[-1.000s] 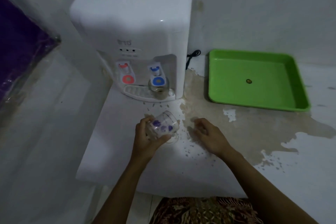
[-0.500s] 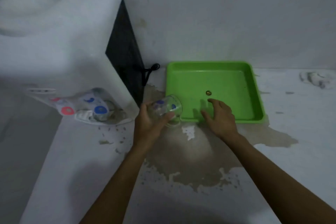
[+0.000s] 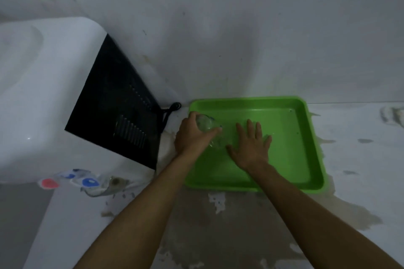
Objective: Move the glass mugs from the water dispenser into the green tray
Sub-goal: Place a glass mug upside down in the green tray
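The shallow rectangular plastic tray (image 3: 306,159) is bright green all over, darker where shadow falls on its floor. The clear glass mug (image 3: 206,123) is colourless, with small blue markings near its rim. The boxy plastic water dispenser (image 3: 43,94) is white, with a black ribbed side panel (image 3: 115,111) and a black cord (image 3: 169,109) beside it. Its two tap levers are one red (image 3: 49,183), one blue (image 3: 89,182). The painted surface (image 3: 360,181) is white, flaking into a mottled brown-grey patch (image 3: 207,225). The wall (image 3: 240,28) is plain pale grey.
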